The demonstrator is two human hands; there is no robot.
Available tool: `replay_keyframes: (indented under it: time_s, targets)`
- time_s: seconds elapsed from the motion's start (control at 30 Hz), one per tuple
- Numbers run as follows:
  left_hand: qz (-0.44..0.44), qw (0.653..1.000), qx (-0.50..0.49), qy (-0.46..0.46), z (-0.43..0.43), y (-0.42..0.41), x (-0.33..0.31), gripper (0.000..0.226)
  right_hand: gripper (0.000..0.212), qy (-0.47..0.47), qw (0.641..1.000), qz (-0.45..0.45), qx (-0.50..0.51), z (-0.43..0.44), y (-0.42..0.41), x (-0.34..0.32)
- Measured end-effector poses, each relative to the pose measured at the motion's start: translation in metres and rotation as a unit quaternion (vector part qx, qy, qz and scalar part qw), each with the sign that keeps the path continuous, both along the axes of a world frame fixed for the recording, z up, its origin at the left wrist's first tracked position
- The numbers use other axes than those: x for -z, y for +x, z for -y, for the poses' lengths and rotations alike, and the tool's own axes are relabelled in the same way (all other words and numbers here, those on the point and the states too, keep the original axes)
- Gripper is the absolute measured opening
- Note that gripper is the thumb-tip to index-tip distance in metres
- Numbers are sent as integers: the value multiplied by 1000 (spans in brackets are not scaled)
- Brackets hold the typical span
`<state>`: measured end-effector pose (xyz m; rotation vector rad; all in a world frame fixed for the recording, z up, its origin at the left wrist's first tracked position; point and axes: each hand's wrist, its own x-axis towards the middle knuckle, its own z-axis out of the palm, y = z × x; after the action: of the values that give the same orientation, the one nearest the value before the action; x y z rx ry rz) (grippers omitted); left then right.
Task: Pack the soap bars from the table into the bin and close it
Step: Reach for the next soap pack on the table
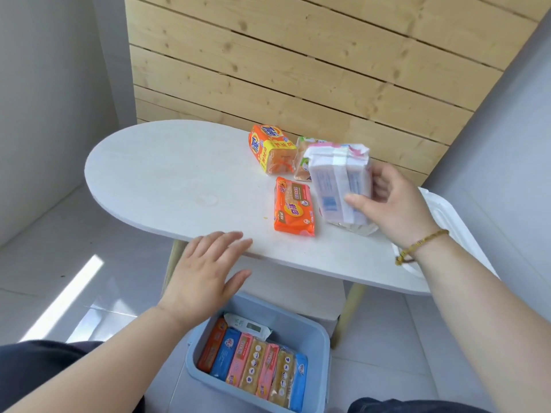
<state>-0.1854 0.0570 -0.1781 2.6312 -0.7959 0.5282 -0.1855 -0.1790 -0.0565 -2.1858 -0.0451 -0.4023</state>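
White soap pack (338, 183) gripped in right hand (393, 204), fingers (359, 204) curled round its near side, thumb behind; pack tilted, lifted over right part of white oval table (167, 174), lower end close to tabletop, contact not clear

Orange soap bar (293, 207) flat on table just left of held pack. Tide soap pack (271, 147) farther back, orange and yellow. Another pack in green and peach wrapper (302, 158) between Tide pack and held pack, partly hidden behind latter

Blue bin (310, 332) on floor below table's near edge, open. Row of soap bars (256, 368) standing on edge inside, wrappers orange, blue, pink and yellow; one white packet (247, 324) lying behind row

Left hand (205, 281) spread open, empty, palm down, fingertips at or just over table's near edge, above bin

White lid (447, 222) past right wrist at table's right end, mostly hidden. Beaded bracelet (423, 244) on right wrist. Wooden slat wall (298, 55) behind table, grey tiled floor (59, 263) beneath
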Motion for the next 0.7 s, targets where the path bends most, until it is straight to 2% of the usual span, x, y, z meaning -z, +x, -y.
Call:
replay_keyframes:
  time_s: [0.1, 0.17, 0.2, 0.27, 0.37, 0.47, 0.6, 0.7]
  targets:
    - [-1, 996, 86, 21, -3, -12, 20, 41, 45, 0, 997, -63, -45, 8, -48, 17]
    - [-32, 991, 107, 72, -7, -15, 34, 19, 44, -31, 989, -133, -63, 12, -76, 37]
    - [-75, 988, 102, 94, -9, -16, 40, 16, 42, -58, 981, -172, -67, 11, -86, 48]
    - [-188, 973, 63, 118, -15, -13, 58, 30, 38, -123, 959, -244, -75, 9, -96, 72]
    - [-298, 943, -19, 148, -17, -9, 89, 47, 29, -186, 929, -313, -65, 7, -88, 113]
    - [-341, 926, -56, 153, -10, -10, 109, 53, 25, -254, 901, -353, -17, 5, -68, 152]
    - [-396, 904, -100, 131, -1, -8, 138, 56, 16, -339, 845, -412, 25, 1, -45, 206]
    - [-432, 885, -139, 101, -1, -5, 163, 62, 30, -392, 811, -434, 21, -5, -36, 245]
